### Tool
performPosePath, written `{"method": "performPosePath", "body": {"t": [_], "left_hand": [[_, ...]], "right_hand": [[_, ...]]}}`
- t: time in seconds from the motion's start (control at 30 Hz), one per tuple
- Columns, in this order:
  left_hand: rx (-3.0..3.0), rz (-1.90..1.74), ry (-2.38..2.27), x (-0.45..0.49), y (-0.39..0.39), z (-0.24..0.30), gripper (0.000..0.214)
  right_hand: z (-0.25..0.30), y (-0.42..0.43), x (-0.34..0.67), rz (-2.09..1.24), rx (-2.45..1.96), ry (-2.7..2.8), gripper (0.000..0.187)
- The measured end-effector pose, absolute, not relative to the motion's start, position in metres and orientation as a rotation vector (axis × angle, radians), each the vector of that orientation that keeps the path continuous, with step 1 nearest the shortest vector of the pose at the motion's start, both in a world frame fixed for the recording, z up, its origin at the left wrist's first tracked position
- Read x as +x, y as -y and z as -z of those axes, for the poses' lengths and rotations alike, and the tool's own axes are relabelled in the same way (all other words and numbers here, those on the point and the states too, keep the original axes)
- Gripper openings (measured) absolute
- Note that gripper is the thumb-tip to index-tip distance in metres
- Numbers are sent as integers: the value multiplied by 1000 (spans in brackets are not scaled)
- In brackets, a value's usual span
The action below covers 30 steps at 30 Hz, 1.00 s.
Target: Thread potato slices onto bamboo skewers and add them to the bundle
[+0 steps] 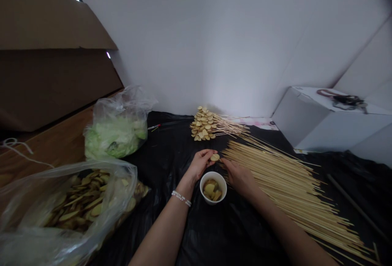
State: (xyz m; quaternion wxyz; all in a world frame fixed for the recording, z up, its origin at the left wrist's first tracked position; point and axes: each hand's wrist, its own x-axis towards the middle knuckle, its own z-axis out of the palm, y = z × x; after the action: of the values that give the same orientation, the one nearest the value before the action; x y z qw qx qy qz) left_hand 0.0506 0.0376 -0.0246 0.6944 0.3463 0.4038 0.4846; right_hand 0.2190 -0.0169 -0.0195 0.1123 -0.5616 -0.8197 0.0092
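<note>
Presently: one potato slice (214, 157), pinched in my left hand (203, 162), just beyond the white cup (225, 194); my right hand (238, 175), near that slice, whether grasping anything I cannot tell; bamboo skewers (290, 184), many, alongside.

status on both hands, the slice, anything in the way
Left hand pinching slice. Right hand close by, grip unclear. White cup near both wrists; no obvious obstruction.

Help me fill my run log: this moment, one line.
left hand: holds pale slice | right hand: beside it, grip unclear | white cup: near both hands, more slices inside
</note>
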Motion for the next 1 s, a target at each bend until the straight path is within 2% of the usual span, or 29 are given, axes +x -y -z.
{"method": "performPosePath", "body": {"t": [1.0], "left_hand": [[798,-1091,-900,51,-37,25,38]], "right_hand": [[20,18,219,-39,-1596,2413,44]]}}
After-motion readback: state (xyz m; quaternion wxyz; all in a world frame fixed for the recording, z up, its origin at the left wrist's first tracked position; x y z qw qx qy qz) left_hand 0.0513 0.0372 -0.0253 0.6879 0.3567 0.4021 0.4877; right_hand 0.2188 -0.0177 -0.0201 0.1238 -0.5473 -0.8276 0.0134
